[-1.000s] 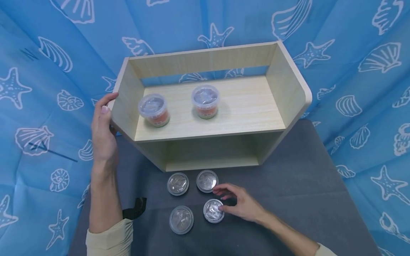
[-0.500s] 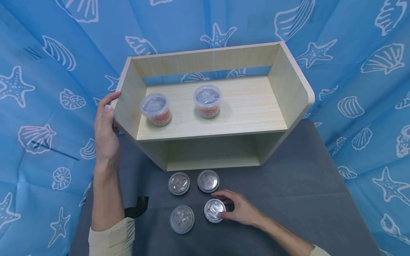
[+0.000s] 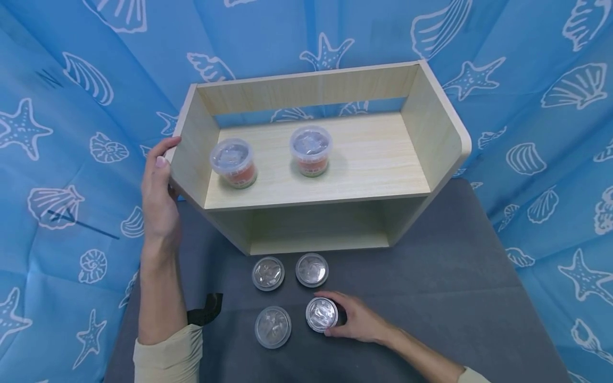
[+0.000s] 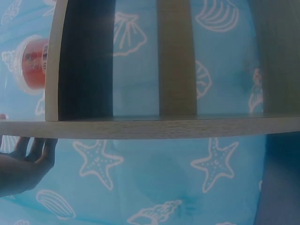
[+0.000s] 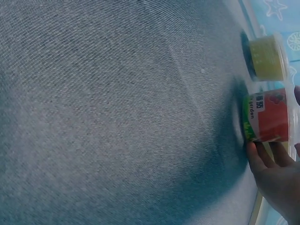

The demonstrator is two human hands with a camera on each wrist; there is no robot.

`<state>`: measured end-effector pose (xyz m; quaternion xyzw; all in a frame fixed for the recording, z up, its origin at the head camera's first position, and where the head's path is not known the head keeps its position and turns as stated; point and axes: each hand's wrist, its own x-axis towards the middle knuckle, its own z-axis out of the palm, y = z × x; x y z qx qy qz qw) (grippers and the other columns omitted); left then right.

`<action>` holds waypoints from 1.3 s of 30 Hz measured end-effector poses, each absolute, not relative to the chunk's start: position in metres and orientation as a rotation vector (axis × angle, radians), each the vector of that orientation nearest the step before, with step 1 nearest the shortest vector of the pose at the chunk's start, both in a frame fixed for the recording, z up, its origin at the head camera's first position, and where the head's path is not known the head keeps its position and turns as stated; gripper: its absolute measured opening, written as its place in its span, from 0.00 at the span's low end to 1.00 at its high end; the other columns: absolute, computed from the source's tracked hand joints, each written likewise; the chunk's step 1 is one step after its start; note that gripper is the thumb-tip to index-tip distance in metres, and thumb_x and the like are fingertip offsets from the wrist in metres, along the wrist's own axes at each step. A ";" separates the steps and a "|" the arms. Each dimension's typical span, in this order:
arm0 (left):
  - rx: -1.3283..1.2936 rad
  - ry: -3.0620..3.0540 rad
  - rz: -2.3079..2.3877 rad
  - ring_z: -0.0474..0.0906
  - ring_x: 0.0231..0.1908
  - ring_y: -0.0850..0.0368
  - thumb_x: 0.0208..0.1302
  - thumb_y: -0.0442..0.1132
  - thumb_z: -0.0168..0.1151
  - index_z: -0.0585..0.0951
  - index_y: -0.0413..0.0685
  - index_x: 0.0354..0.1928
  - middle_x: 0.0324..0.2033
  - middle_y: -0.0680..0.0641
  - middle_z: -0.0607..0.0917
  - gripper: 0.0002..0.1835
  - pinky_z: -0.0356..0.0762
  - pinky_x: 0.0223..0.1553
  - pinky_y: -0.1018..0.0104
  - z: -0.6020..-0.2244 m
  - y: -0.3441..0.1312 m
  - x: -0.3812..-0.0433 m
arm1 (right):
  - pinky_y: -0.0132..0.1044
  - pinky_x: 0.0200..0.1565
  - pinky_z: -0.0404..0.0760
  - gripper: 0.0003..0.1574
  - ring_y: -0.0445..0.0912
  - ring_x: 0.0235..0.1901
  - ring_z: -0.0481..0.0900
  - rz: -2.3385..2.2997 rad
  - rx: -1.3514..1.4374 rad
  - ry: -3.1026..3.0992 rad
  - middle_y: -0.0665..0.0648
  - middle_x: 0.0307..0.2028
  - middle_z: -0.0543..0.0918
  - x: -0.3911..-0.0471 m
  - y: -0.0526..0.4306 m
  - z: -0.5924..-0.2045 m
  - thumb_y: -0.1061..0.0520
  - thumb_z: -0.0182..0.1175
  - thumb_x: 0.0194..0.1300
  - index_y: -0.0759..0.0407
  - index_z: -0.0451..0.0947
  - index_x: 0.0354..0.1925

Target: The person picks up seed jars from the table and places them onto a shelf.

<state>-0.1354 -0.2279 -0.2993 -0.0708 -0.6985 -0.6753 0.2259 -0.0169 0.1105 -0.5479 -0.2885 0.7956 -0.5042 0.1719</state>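
Near lower centre, we are grasping a red-labelled tub (image 3: 321, 314) with our right grip (image 3: 357, 320); at left, our left grip (image 3: 160, 197) is clasping the shelf (image 3: 373, 159).

So the tub (image 3: 321, 315) you've got in your right hand (image 3: 356, 319) is red with a green band at the base, a clear lid and a shiny, crinkly top. It's upright, roughly midway between the tabletop's (image 3: 445, 314) left and right edges. Your left hand (image 3: 160, 199) grips the pale two-tier wooden shelf (image 3: 369, 165), upright near the far edge.
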 end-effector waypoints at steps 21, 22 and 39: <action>-0.201 -1.908 -1.880 0.69 0.50 0.48 0.77 0.46 0.39 0.73 0.51 0.65 0.59 0.44 0.70 0.22 0.64 0.43 0.57 -0.300 -0.227 -0.136 | 0.46 0.60 0.73 0.46 0.46 0.57 0.77 -1.543 -0.706 2.206 0.50 0.59 0.80 -0.022 0.117 -0.536 0.49 0.76 0.54 0.51 0.69 0.69; -0.199 -1.909 -1.879 0.69 0.50 0.48 0.77 0.46 0.39 0.73 0.51 0.65 0.59 0.44 0.71 0.22 0.64 0.43 0.57 -0.300 -0.227 -0.136 | 0.46 0.60 0.72 0.46 0.46 0.58 0.77 -1.555 -0.703 2.197 0.50 0.60 0.79 -0.023 0.118 -0.533 0.49 0.76 0.55 0.50 0.69 0.69; -0.180 -1.922 -1.861 0.68 0.53 0.48 0.77 0.47 0.39 0.74 0.53 0.65 0.62 0.45 0.69 0.22 0.62 0.46 0.55 -0.300 -0.226 -0.136 | 0.42 0.57 0.76 0.44 0.46 0.57 0.77 -1.727 -0.759 2.065 0.56 0.63 0.75 -0.044 0.132 -0.494 0.59 0.72 0.59 0.56 0.66 0.70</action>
